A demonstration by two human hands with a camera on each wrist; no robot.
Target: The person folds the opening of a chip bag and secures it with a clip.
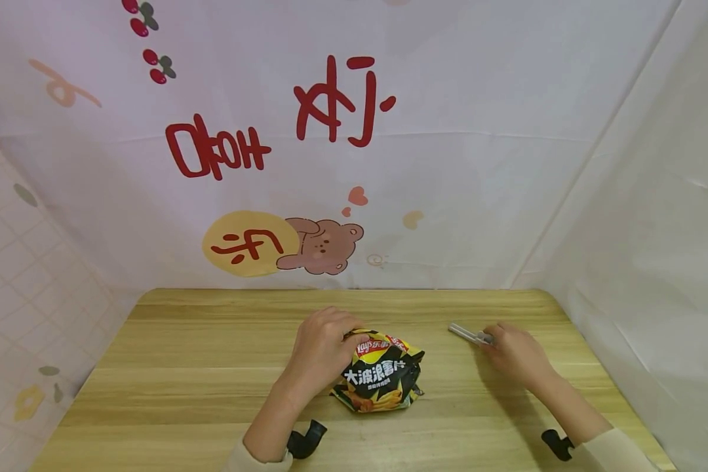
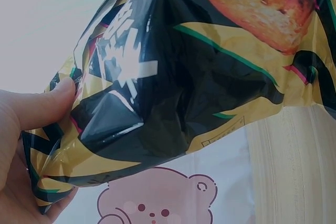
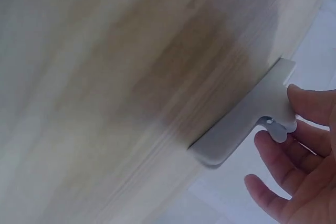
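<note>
Lower centre of the frame, the chip bag [image 1: 380, 371] lies on the worktop [image 1: 183, 367]; the clip [image 1: 469, 335] lies to its right.

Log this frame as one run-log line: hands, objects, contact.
left hand: grips chip bag top | right hand: pinches grey clip | surface: wooden table | bag: resting on table

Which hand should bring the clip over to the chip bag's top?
Right, most likely: the right hand already pinches the grey clip, while the left hand grips the chip bag top.
</note>
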